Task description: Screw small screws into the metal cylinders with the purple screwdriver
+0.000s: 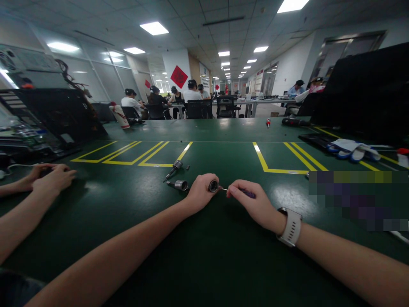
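My left hand (202, 192) is closed around a round metal part (213, 186) whose open, hollow end faces me. In my right hand (252, 200) is a small screwdriver with a purple handle (248, 193). Its thin shaft (225, 189) points left and reaches the edge of the metal part; whether the tip touches it I cannot tell. Left of my left hand lie a metal cup-shaped part with a thin shaft (181, 185) and a similar part (177, 165). A tiny dark piece (188, 167) rests beside them.
A co-worker's hands (54, 179) are at the left on the green table (134, 238). Yellow tape outlines (155, 165) mark its surface. Gloves (353, 150), a power tool (294, 121) and a large black panel (361, 94) stand or lie at right. A white bottle (120, 116) is at back left.
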The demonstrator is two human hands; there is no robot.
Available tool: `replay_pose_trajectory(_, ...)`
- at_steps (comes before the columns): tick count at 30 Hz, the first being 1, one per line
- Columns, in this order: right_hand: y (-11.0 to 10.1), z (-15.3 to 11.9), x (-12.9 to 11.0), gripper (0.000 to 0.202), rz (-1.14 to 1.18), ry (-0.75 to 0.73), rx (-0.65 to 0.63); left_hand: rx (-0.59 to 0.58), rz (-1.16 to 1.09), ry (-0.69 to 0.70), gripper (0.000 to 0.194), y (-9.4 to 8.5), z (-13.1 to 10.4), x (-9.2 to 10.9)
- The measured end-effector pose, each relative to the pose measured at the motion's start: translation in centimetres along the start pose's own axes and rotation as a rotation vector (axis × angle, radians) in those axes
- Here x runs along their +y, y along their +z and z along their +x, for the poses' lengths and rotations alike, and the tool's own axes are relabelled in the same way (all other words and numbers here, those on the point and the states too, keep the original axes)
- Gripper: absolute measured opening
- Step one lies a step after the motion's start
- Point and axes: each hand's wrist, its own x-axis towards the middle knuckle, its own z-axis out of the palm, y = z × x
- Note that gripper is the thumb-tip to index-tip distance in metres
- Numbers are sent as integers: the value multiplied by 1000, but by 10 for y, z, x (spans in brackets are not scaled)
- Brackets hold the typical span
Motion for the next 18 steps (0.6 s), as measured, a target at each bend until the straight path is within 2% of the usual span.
replay_pose_trajectory(5,2,6,7,21,539,271,70,62,-72,-15,14,1,-1,0)
replay_pose_trajectory(8,3,7,11,19,716,354,63,88,-143,-28,19,3,0,-3)
replay_pose_trajectory(11,1,7,10,19,617,309,78,64,-127,-29,19,3,1,-3)
replay_pose_trajectory(15,-4,7,5,21,269,182,41,22,-9,26,13,2,3,0)
replay_pose_trajectory(18,-6,9,8,22,279,184,48,29,48,54,10,3,8,0)
